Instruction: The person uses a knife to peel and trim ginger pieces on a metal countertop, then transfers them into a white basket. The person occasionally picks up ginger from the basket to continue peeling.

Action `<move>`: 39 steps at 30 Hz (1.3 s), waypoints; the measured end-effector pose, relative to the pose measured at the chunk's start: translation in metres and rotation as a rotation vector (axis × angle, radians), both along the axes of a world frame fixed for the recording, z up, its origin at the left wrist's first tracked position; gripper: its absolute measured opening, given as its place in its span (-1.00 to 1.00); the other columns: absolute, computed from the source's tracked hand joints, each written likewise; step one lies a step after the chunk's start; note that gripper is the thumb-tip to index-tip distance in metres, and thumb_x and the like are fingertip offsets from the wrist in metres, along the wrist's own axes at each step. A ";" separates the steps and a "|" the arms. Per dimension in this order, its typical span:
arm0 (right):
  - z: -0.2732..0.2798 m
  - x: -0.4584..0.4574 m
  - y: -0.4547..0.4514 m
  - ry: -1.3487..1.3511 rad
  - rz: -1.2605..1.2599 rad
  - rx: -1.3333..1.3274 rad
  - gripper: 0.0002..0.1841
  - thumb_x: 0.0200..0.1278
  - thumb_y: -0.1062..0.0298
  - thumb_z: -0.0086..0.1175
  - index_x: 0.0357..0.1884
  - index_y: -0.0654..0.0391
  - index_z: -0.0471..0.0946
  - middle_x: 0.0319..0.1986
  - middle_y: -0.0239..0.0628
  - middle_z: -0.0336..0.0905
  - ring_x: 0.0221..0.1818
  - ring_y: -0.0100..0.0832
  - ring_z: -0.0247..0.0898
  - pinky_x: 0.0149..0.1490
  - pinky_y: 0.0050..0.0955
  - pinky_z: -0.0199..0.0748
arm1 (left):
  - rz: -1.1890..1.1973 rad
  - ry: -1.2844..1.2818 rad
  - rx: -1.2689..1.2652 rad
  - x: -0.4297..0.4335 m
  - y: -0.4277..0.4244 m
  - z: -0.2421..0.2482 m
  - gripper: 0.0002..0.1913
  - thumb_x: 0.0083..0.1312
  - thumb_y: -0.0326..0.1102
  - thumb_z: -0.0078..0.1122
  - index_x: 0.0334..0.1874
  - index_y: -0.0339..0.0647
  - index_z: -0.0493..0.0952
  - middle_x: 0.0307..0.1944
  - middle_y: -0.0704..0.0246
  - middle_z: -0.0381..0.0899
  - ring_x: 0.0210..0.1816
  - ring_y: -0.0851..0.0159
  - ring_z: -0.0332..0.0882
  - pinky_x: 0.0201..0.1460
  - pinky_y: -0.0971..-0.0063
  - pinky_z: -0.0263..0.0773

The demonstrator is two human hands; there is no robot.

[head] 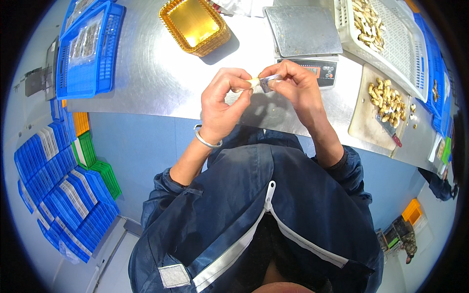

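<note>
My left hand [222,100], with a silver bangle at its wrist, pinches a small pale mushroom piece [253,82] between thumb and fingers. Against its right end, my right hand [298,86] grips a small flat bluish-grey piece [266,86], perhaps a blade; its exact kind is unclear. Both hands are raised over the front edge of the steel table [146,84]. Just behind my right hand is a digital scale [304,31] with a metal pan; the hand partly covers its display panel. A gold woven-look tray [194,23] stands beyond my left hand.
At right, a cutting board [361,106] bears cut mushrooms [386,100] and a red-handled knife [395,138]. Behind it, a white crate [401,47] holds sliced mushrooms [366,25]. Blue crates [106,55] with bagged goods stand at left; stacked crates [69,194] rise from the floor. Other people appear far right.
</note>
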State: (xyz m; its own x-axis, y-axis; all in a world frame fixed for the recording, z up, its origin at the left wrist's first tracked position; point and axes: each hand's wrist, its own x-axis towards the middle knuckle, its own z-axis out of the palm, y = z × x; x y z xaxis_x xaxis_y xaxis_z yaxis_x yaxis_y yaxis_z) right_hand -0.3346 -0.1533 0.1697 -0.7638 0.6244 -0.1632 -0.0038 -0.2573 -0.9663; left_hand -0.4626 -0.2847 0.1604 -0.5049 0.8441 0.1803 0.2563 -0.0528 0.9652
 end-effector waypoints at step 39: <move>0.003 0.004 -0.005 0.033 -0.024 0.126 -0.89 0.15 0.62 0.03 -0.50 0.26 0.42 -0.31 -0.32 0.58 -0.30 -0.64 0.39 -0.17 -0.60 0.39 | 0.008 -0.464 -0.112 0.002 -0.004 0.005 -0.81 0.22 -0.56 0.26 -0.13 -0.37 0.53 -0.26 0.34 0.61 -0.33 0.50 0.54 -0.26 0.66 0.47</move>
State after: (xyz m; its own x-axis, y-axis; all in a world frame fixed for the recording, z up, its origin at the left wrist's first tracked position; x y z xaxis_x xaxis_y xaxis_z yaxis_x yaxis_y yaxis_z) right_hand -0.3310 -0.1587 0.1730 -0.7520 0.6566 -0.0577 -0.0405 -0.1335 -0.9902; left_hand -0.4610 -0.2889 0.1651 -0.5175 0.8410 -0.1580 -0.2032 0.0585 0.9774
